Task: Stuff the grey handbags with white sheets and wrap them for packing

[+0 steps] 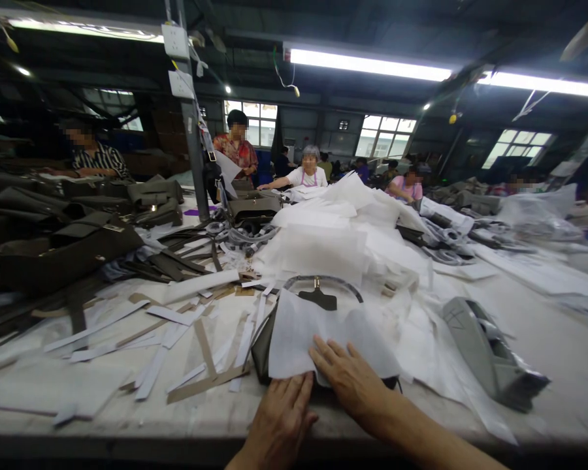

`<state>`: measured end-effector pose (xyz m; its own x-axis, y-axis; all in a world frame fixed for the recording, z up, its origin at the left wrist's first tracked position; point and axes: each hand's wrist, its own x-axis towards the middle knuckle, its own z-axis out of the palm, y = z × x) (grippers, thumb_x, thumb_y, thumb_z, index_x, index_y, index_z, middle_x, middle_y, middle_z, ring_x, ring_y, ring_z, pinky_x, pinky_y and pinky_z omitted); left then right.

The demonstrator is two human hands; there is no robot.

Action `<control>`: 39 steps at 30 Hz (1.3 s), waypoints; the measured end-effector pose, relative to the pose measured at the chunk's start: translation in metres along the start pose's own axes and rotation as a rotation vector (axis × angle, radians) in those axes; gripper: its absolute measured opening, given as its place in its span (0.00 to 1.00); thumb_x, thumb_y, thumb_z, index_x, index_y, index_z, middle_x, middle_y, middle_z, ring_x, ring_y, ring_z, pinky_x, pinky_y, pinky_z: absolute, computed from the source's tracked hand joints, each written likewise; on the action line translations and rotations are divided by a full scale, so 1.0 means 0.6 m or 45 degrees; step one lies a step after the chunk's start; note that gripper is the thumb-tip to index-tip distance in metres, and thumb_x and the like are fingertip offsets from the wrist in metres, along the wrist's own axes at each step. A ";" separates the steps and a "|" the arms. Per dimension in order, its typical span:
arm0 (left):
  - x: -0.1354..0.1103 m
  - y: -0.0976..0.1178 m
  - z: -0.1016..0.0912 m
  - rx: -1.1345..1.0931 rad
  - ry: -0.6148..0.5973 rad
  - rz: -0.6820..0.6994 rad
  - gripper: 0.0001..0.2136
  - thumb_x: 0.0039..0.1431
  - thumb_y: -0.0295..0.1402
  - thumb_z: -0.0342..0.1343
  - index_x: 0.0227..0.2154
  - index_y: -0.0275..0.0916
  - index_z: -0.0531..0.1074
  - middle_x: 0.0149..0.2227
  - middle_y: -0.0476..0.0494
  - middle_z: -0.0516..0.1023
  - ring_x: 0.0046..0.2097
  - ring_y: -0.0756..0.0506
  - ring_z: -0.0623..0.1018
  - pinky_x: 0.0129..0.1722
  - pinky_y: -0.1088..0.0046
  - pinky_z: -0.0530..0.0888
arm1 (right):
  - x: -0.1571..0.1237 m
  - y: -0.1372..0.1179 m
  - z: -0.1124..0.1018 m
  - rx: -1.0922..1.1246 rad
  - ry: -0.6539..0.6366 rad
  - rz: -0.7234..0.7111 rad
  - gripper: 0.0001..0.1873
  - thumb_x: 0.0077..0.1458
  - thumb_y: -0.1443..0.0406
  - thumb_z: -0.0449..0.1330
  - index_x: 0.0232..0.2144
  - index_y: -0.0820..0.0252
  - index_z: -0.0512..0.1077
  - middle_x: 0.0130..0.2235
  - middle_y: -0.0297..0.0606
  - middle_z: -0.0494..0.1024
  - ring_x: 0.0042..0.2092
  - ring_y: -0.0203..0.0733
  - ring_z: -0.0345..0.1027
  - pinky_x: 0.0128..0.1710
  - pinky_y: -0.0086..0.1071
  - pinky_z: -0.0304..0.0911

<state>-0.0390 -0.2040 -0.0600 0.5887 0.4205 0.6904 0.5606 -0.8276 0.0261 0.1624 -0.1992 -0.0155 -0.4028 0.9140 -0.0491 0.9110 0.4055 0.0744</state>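
A dark olive handbag (pixel 261 352) lies on the table before me, its rounded handle (pixel 345 279) and buckled tab (pixel 318 299) pointing away. A white sheet of thin packing paper (pixel 298 329) covers most of its front. My right hand (pixel 355 385) rests on the paper with its fingers stretched out. My left hand (pixel 281 418) is at the near edge of the bag, fingertips extended against the paper's lower edge. The left palm's underside is hidden. Neither hand visibly grasps anything.
A tape dispenser (pixel 487 352) stands at the right. Beyond the bag rises a heap of white paper sheets (pixel 323 251). Paper and brown strips (pixel 161 333) litter the left side, near piled dark bags (pixel 73 251). A metal post (pixel 193 137) stands behind; several co-workers sit or stand farther back.
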 end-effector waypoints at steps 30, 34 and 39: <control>0.122 -0.084 0.083 -0.022 -0.682 -0.224 0.12 0.63 0.25 0.49 0.46 0.32 0.73 0.50 0.33 0.77 0.53 0.38 0.76 0.56 0.57 0.70 | 0.075 0.046 -0.074 0.386 -0.139 0.284 0.09 0.55 0.59 0.63 0.32 0.57 0.81 0.35 0.46 0.83 0.40 0.52 0.77 0.38 0.34 0.66; 0.108 -0.076 0.070 -0.059 -0.581 -0.227 0.15 0.65 0.27 0.49 0.53 0.35 0.68 0.55 0.36 0.74 0.58 0.40 0.72 0.61 0.55 0.65 | 0.039 0.051 -0.022 0.441 0.135 0.311 0.11 0.61 0.59 0.59 0.41 0.55 0.78 0.40 0.39 0.82 0.43 0.46 0.74 0.44 0.34 0.63; 0.095 -0.072 0.064 -0.415 -0.387 -0.069 0.12 0.67 0.25 0.46 0.50 0.41 0.68 0.52 0.44 0.76 0.55 0.48 0.74 0.57 0.69 0.70 | 0.017 0.048 0.032 0.601 0.455 0.244 0.07 0.60 0.60 0.61 0.33 0.56 0.75 0.37 0.36 0.79 0.41 0.44 0.70 0.44 0.36 0.61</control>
<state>-0.0074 -0.1299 -0.0492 0.7355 0.5161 0.4390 0.4111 -0.8549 0.3164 0.1864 -0.1782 -0.0332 -0.1583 0.9514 0.2641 0.8780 0.2580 -0.4033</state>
